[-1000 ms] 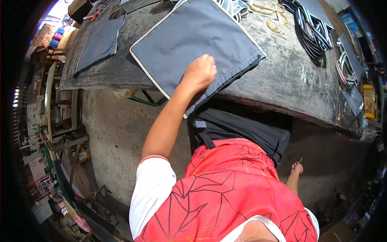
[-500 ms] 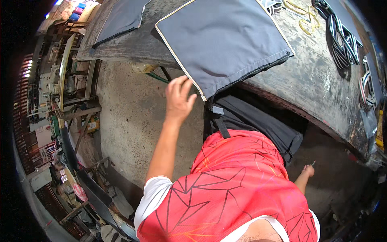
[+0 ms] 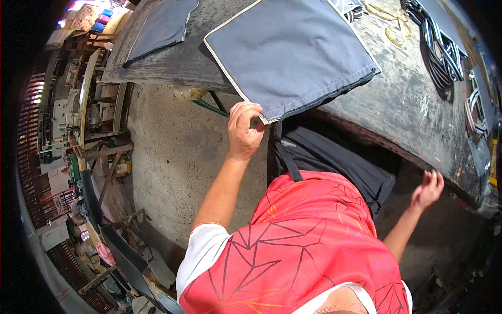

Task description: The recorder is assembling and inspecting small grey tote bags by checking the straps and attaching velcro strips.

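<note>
A grey fabric panel point(image 3: 293, 57) with cream piping along its edges and a dark strip along its near edge lies on the worktable, its near left corner hanging past the edge. My left hand point(image 3: 244, 131) is closed on that corner, thumb and fingers pinching the piped edge. A dark strap point(image 3: 287, 159) hangs just below the corner. My right hand point(image 3: 426, 192) is raised beside the table's front edge at the right, fingers loosely bent and apart, with nothing visible in them. A small reddish spot point(image 3: 437, 159) shows on the table just above it.
The worn worktable point(image 3: 387, 112) carries another grey panel point(image 3: 164, 29) at left, yellow cord point(image 3: 395, 29), and bundled black-and-white piping point(image 3: 442, 55) at right. Dark fabric point(image 3: 334, 157) sits under the table edge. Wooden frames and benches point(image 3: 104, 125) stand along the left.
My left hand has moved up and right and closed on the panel's corner. My right hand has risen toward the table edge; the small thin object that stuck out of it no longer shows.
</note>
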A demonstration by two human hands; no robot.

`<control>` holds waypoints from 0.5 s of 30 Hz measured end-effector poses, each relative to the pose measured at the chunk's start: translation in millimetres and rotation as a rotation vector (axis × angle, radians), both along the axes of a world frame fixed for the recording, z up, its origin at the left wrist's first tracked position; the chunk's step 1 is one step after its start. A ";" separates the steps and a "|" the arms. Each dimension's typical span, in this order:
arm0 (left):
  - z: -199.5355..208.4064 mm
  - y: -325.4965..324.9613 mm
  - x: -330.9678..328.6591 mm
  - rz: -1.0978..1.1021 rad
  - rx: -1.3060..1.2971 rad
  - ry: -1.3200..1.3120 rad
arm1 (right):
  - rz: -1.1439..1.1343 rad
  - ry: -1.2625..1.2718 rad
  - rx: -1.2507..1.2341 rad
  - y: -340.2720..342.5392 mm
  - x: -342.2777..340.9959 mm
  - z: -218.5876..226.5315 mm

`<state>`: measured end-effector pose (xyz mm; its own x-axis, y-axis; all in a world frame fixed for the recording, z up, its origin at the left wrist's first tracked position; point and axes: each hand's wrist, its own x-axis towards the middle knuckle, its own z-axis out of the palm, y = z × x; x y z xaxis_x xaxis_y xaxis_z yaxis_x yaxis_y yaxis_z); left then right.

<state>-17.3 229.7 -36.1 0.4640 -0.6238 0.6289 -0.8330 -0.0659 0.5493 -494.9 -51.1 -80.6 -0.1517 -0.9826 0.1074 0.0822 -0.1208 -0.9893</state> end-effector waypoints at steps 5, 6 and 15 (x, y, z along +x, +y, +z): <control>-3.5 3.1 -2.3 0.027 -0.112 0.043 | 0.534 -0.044 -0.084 75.3 220.4 74.7; -4.1 6.2 -2.2 0.039 -0.107 0.009 | 0.715 -0.059 -0.092 89.0 252.2 87.5; -13.7 -0.8 0.2 0.004 -0.251 -0.037 | 1.158 0.269 -0.037 133.1 373.6 94.3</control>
<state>-17.0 228.9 -49.8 0.4404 -0.4440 0.7803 -0.8527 0.0650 0.5183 -121.3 82.0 13.7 0.8565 -0.5153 0.0313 -0.0485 -0.1407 -0.9889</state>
